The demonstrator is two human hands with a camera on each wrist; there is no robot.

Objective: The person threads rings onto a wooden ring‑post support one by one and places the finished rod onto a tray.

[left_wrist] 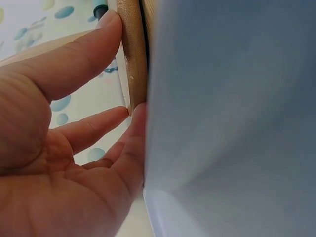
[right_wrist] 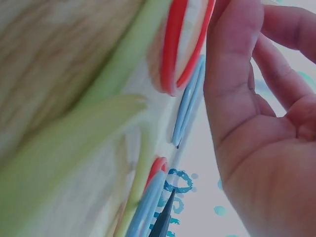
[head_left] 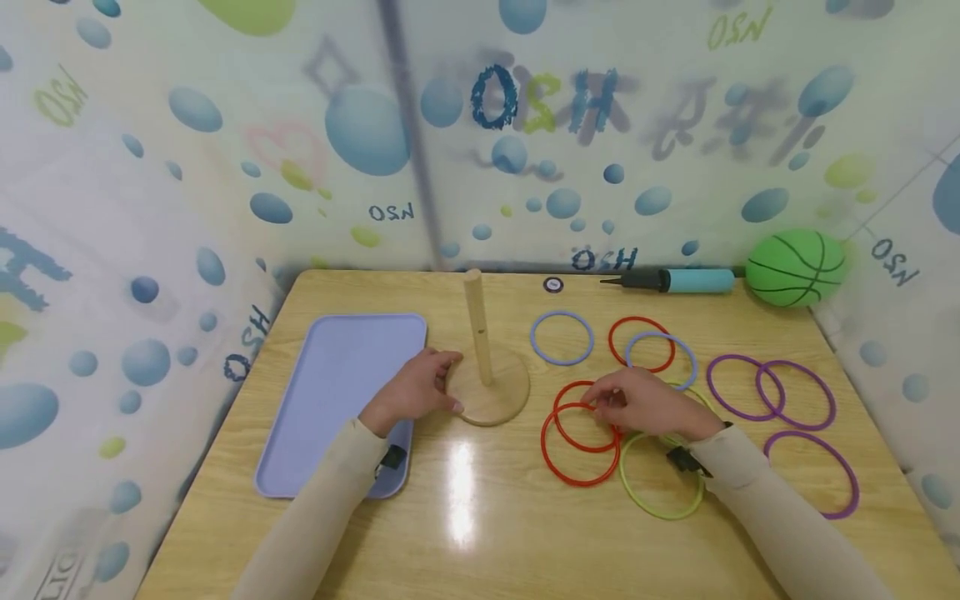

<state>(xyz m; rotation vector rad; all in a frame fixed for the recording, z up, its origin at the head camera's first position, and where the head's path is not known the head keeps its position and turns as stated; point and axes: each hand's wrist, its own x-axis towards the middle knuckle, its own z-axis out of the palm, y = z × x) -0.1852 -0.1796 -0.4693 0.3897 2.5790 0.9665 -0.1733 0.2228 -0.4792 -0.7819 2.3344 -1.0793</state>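
At a wooden table [head_left: 540, 550], my left hand [head_left: 412, 385] spreads thumb and fingertips wide against the rim of a round-based wooden peg stand [head_left: 487, 404], upright between a lavender tray [head_left: 345, 375] and my right hand [head_left: 645, 404]. That hand, fingers bent, is at two overlapping red rings [head_left: 577, 483]; I cannot tell whether it pinches one. Yellow-green rings [head_left: 663, 517] lie under my right wrist, purple rings [head_left: 856, 487] farther right, a green basketball [head_left: 795, 268] at the far corner.
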